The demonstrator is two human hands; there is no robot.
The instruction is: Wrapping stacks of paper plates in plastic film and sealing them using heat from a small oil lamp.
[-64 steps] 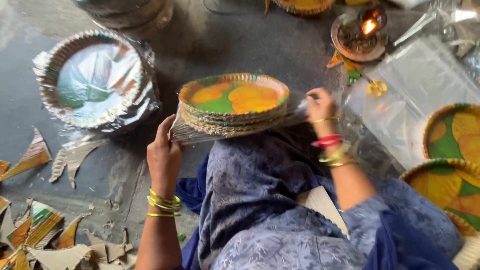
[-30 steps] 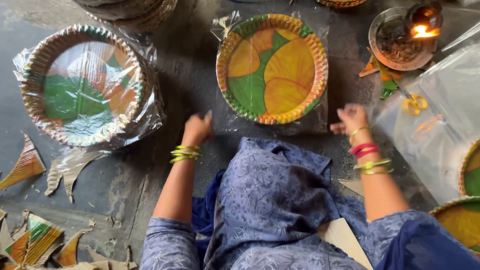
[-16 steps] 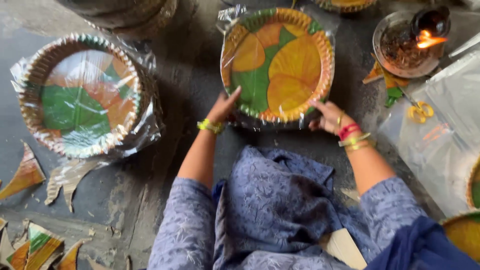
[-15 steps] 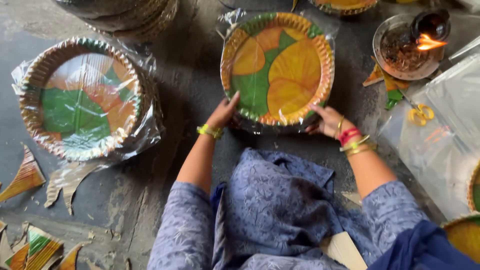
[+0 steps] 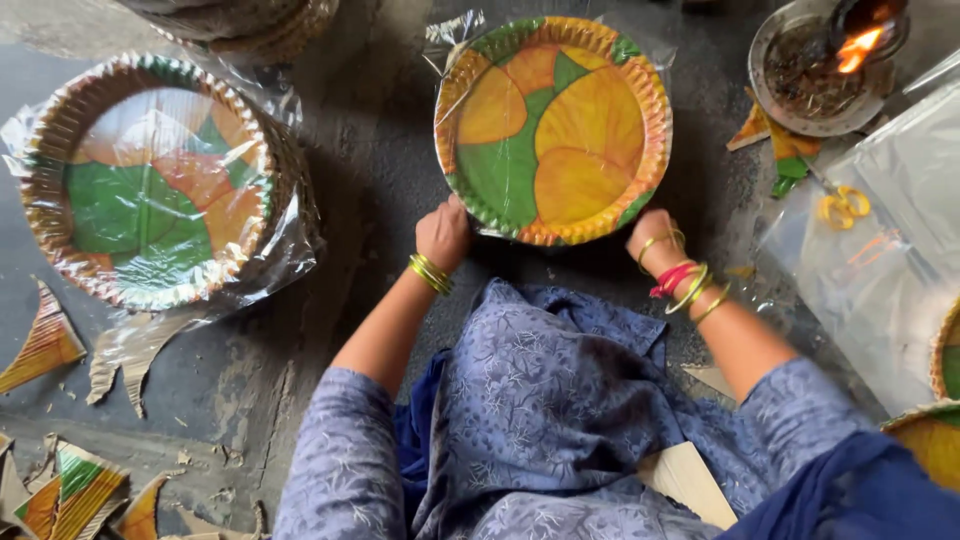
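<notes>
The left hand and the right hand both sit at the near rim of the wrapped plates, each curled with the knuckles up. The fingertips tuck under the rim and are hidden, so how firmly they grip cannot be told; the fingers look bent close, pressed to the plastic wrap at the edge. Yellow bangles ring the left wrist; yellow and red ones ring the right.

The wrapped plates lie flat on the grey floor, straight ahead of the person, between the two hands. The top plate is round, with a crimped golden rim and a green, yellow and orange leaf print. Clear film covers it, glossy and creased, bunched at the top left. How many plates lie beneath cannot be seen from above.

To the left a second stack, also film-wrapped, sits well apart; loose film trails below it. Paper scraps, wedge-shaped and striped, lie at the lower left, partly cut off. At the top right a metal dish holds dark ash and a small flame, its edge cropped. Clear bags spread at the right, with yellow-handled scissors blurred beneath the film.
</notes>
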